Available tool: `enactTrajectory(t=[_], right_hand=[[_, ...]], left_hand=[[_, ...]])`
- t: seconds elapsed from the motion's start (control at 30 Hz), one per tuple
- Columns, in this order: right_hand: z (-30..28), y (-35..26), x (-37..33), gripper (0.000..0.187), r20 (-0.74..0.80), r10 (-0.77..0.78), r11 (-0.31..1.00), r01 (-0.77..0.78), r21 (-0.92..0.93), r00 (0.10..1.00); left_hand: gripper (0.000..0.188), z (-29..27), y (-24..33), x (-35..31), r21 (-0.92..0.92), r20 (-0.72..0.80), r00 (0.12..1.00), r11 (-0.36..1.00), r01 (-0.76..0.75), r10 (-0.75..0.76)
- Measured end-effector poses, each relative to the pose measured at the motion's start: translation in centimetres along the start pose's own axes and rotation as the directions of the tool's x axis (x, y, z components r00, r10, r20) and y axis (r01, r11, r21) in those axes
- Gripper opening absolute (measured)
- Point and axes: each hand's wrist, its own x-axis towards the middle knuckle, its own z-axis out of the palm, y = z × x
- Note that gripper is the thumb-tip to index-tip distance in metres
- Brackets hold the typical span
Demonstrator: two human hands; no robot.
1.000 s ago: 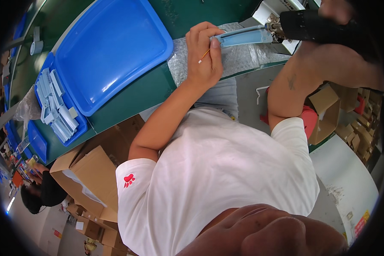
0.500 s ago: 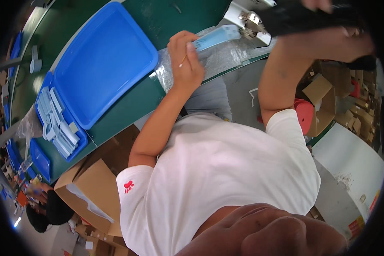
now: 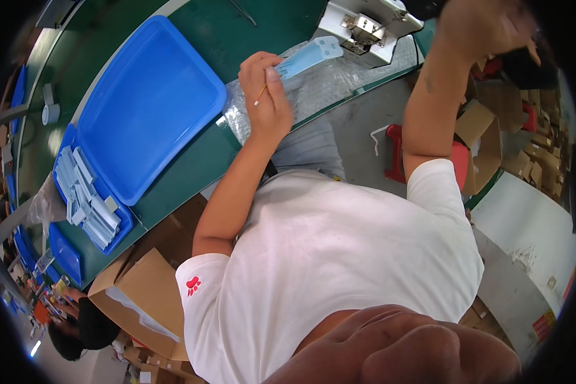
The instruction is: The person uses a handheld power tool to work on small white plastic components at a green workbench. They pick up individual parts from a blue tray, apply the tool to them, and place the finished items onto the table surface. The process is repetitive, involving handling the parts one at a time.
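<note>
My left hand point(image 3: 265, 96) is closed on a light blue flat plastic strip point(image 3: 310, 57) with holes near its far end. A thin cotton swab point(image 3: 260, 96), yellow-stemmed with a white tip, is also pinched in that hand. The strip's far end reaches toward a metal clamp fixture point(image 3: 368, 32) on a pale base, over clear bubble wrap point(image 3: 339, 80). My right hand point(image 3: 489, 29) is raised at the upper right, right of the fixture. Motion and the picture's rim blur its fingers, so what it holds, if anything, is unclear.
A large blue tray point(image 3: 150, 109) lies on the green table point(image 3: 173, 208). Beside it, a smaller blue tray point(image 3: 125, 229) holds several light blue strips point(image 3: 83, 185). Cardboard boxes point(image 3: 144, 288) stand below the table edge. A red stool point(image 3: 395, 153) is at the right. Another person point(image 3: 93, 323) sits far left.
My right hand has risen, and the black thing that covered part of the fixture has moved away from it. My left hand has shifted slightly left and down, still holding the strip and swab.
</note>
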Motion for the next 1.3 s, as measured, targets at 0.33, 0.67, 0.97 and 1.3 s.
enactTrajectory(t=[0.33, 0.67, 0.97, 1.3], right_hand=[[2.5, -3.4, -3.2, 0.053, -0.048, 0.429, 0.878, -0.404, 0.258, 0.902], [4.6, -2.5, -4.1, 0.059, -0.023, 0.403, 0.88, -0.381, 0.285, 0.915], [4.9, -3.4, -4.7, 0.065, -0.013, 0.422, 0.866, -0.399, 0.301, 0.906], [7.2, -6.3, -3.7, 0.071, -0.077, 0.525, 0.804, -0.464, 0.371, 0.848]], left_hand=[[0.028, 0.0, -0.1, 0.0, -0.003, -0.006, 1.0, 1.0, 0.005, -0.005], [0.019, 0.4, -0.4, 0.0, -0.045, -0.045, 0.999, 0.999, -0.006, 0.004], [0.023, 0.1, -0.2, -0.2, 0.039, -0.036, 0.999, 0.999, -0.037, 0.039], [0.025, 0.3, -0.4, 0.0, 0.064, -0.013, 0.998, 0.996, -0.054, 0.055]])
